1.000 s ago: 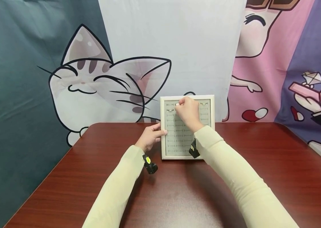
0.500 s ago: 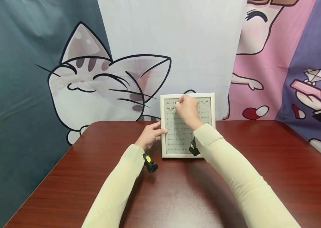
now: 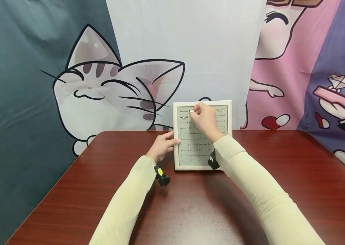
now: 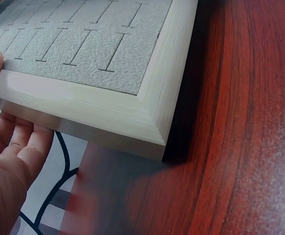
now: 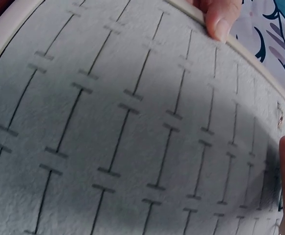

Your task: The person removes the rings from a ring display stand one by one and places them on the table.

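Fingers of my right hand (image 3: 204, 118) are curled together in a pinch near the top of the ring board (image 3: 193, 146), about its second column; they seem clamped on a small ring (image 3: 190, 112), though only a pale gold trace shows; my left hand (image 3: 161, 146) grips the left edge of the board, which stands on the table (image 3: 68, 190) facing me; one ring (image 3: 184, 117) sits in the left column just beside my pinch, another ring (image 3: 220, 110) near the top right corner, so I should make small, straight motions that brush neither.

From my left wrist, my thumb lies on the front of the cream frame (image 4: 83, 100), fingers behind it, near a lower corner; that grip should be firm enough to stop pressure at the top from tipping the board.

From my right wrist, rows of slots (image 5: 119, 141) fill most of the view, with one of my digits at the right edge; what it presses on is hidden, so I cannot tell how the ring meets its slot; lining the band up and easing, not forcing, would spare the grey padding (image 5: 25, 152).
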`<move>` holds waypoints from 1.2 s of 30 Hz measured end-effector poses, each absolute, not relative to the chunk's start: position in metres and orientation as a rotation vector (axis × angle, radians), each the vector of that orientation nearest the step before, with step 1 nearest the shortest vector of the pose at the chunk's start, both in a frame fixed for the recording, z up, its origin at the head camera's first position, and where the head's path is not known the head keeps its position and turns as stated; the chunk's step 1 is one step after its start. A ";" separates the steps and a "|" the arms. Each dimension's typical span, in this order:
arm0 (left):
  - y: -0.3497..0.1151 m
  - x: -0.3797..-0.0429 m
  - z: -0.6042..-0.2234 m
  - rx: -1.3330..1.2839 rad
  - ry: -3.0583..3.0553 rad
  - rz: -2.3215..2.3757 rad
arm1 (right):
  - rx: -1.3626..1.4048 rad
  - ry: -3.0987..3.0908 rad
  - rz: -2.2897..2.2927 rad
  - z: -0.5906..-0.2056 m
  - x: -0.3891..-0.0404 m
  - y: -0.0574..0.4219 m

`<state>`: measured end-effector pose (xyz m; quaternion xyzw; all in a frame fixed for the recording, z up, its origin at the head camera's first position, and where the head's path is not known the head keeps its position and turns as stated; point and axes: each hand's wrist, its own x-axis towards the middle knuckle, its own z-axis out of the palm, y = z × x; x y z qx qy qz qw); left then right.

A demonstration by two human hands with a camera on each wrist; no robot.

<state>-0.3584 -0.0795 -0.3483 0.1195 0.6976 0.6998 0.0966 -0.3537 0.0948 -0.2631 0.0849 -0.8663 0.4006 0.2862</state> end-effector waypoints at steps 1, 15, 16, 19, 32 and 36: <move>-0.079 -0.359 -0.348 0.356 2.062 2.077 | 0.243 -2.309 1.080 -0.264 -0.354 0.096; -0.077 -0.359 -0.348 0.340 2.053 2.092 | 0.256 -2.216 1.270 -0.269 -0.355 0.105; -0.077 -0.358 -0.348 0.340 2.053 2.089 | 0.252 -2.197 1.290 -0.268 -0.355 0.106; -0.077 -0.359 -0.349 0.337 2.049 2.092 | 0.244 -2.143 1.363 -0.267 -0.355 0.109; -0.077 -0.358 -0.351 0.334 2.044 2.091 | 0.163 -2.066 1.560 -0.283 -0.348 0.127; -0.078 -0.358 -0.351 0.333 2.050 2.102 | 0.159 -2.035 1.621 -0.288 -0.345 0.133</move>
